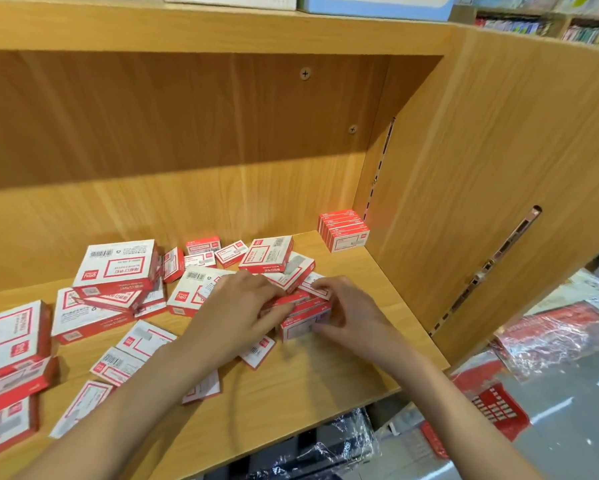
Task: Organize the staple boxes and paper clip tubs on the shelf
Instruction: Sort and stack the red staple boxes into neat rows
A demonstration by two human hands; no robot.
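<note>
Both forearms reaching in over the front edge of the wooden shelf (291,393). Left hand (235,306) and right hand (346,306) meeting mid-shelf on a small bunch of red-and-white staple boxes (301,315), fingers curled round it from either side; left on the bunch's left end, right thumb and fingers on its front and top. Bunch resting on or just above the shelf board, can't tell which.

Nearest the shelf's front edge, left of the bunch: flat small boxes (118,365) lying face up, scattered, some under the left forearm. Far left of the shelf: bigger cartons (10,344) stacked, partly cut off by the frame edge.

Behind the bunch, mid-depth: loose heap of large cartons (118,268) tilted on one another, plus small boxes (218,252) mixed in, one carton (266,254) propped at an angle.

Back right corner of the shelf: neat block of small staple boxes (344,230) standing together, just beside the side panel (498,168), well apart from the heap.

Below the shelf to the right: red basket (495,407) and plastic-wrapped packs (554,330) on the floor.
</note>
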